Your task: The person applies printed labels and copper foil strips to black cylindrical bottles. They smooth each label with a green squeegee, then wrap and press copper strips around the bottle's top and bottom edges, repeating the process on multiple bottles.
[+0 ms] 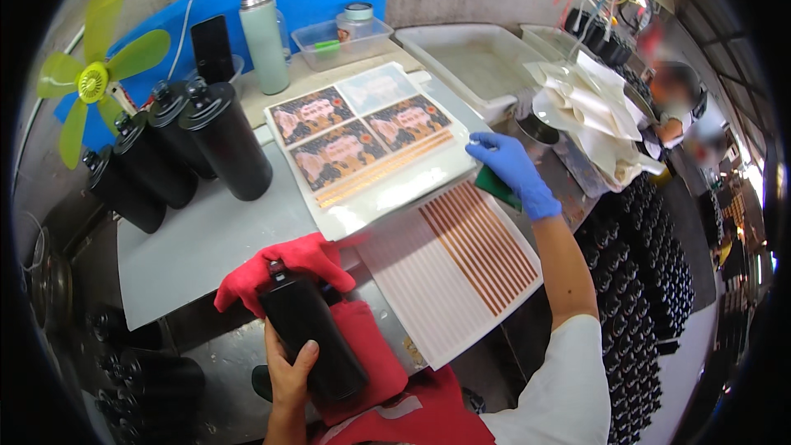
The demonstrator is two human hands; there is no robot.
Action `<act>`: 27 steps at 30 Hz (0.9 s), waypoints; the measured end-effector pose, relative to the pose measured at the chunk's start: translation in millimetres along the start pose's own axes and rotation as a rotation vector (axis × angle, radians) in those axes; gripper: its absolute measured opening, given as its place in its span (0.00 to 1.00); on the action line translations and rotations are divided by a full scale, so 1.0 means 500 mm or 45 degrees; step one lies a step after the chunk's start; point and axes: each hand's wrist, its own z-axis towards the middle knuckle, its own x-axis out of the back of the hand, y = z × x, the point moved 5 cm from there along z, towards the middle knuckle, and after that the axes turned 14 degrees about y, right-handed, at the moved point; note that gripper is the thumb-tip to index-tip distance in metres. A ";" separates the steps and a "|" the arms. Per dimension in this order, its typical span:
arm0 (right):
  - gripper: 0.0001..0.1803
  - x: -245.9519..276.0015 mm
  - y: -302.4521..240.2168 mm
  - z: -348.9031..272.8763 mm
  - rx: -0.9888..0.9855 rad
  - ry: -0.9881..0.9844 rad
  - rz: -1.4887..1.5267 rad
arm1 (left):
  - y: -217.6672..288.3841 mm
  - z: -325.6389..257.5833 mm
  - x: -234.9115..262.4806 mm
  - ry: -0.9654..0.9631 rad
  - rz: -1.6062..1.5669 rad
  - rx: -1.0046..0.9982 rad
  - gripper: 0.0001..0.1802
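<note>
My bare left hand (290, 371) is wrapped round a black bottle (317, 334) with a narrow capped neck, tilted over a red cloth (371, 338). More red cloth (288, 268) lies behind its neck. My right hand (512, 166), in a blue glove, is at the right edge of a white tray (387, 213). A dark green pad (497, 188) shows under its palm and looks gripped there, partly hidden by the glove. On the tray lies a wet-looking sheet of dark floral decals (334, 156) with orange strips. A sheet of brown stripes (470, 239) sticks out below the tray.
Several black bottles (227, 144) stand at the left by a green-bladed fan (92, 82). Behind are a phone (212, 48), a pale green flask (264, 45) and a plastic box (342, 43). A white basin (470, 58), crumpled paper (589, 111) and rows of bottles (638, 272) are at the right.
</note>
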 end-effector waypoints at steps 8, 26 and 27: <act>0.33 -0.133 -0.032 0.217 0.086 -0.204 -0.610 | 0.005 0.006 0.006 -0.008 -0.024 0.008 0.42; 0.13 -0.089 -0.339 0.065 0.507 0.322 0.131 | 0.000 0.014 0.017 -0.081 -0.008 -0.001 0.47; 0.13 -0.083 -0.367 0.029 0.512 0.271 0.178 | -0.003 0.014 0.017 -0.105 -0.061 0.033 0.46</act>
